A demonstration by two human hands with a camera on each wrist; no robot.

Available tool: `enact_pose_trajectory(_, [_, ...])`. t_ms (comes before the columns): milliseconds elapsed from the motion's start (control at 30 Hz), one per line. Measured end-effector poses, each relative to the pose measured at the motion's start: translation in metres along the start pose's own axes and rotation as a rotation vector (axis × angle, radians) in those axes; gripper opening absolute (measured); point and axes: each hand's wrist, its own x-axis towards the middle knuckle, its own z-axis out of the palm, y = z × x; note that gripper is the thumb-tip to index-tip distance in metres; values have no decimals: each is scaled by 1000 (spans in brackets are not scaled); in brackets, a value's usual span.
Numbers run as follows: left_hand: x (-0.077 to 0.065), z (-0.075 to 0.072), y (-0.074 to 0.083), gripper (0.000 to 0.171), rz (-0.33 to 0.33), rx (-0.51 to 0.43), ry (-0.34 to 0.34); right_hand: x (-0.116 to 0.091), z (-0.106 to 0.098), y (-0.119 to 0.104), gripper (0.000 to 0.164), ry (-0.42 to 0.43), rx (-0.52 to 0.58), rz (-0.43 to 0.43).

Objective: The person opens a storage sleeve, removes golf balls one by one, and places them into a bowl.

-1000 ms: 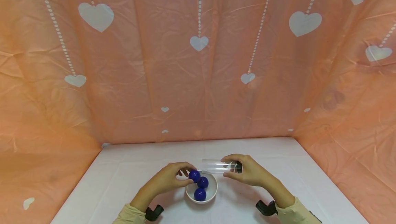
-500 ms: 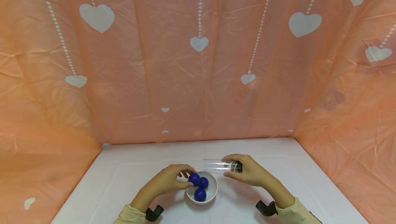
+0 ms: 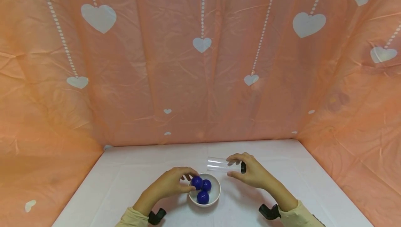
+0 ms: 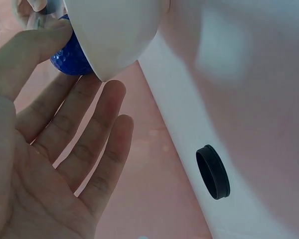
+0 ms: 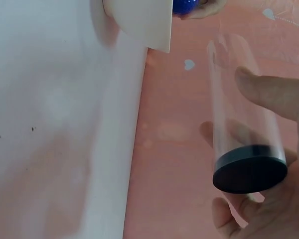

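At the left rim of a white bowl [image 3: 216,199], my left hand [image 3: 172,182] pinches a blue golf ball [image 3: 197,182] between thumb and fingers. Dimples show on this golf ball [image 4: 70,57] in the left wrist view. Two more blue balls [image 3: 203,197] lie in the bowl. Behind and right of the bowl, my right hand [image 3: 249,171] grips a clear tube [image 3: 216,164] near its black-capped end, the far end pointing left. In the right wrist view the tube [image 5: 234,99] looks empty, its black cap [image 5: 249,172] nearest the camera.
A black ring-shaped cap [image 4: 213,172] sits on the white table in the left wrist view; in the head view it is hidden. The white tabletop [image 3: 141,161] is enclosed by orange curtains [image 3: 200,91] with white hearts.
My left hand has lowered its golf ball slightly into the bowl, near the others. The right hand has shifted the tube a little back and right, tilting it.
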Motion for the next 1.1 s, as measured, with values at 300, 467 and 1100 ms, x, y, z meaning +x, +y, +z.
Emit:
enact_pose_trajectory(300, [4,1,2,28,41,-18,23,0,3,5,40,42,65,-27])
enact_pose_trajectory(467, [7,2,6,29,24,-8,19,0,5,9,42,21,126,-9])
enact_pose_trajectory(1100, [5,0,2,34,-19,54,90,1,22,13,43,30,228,92])
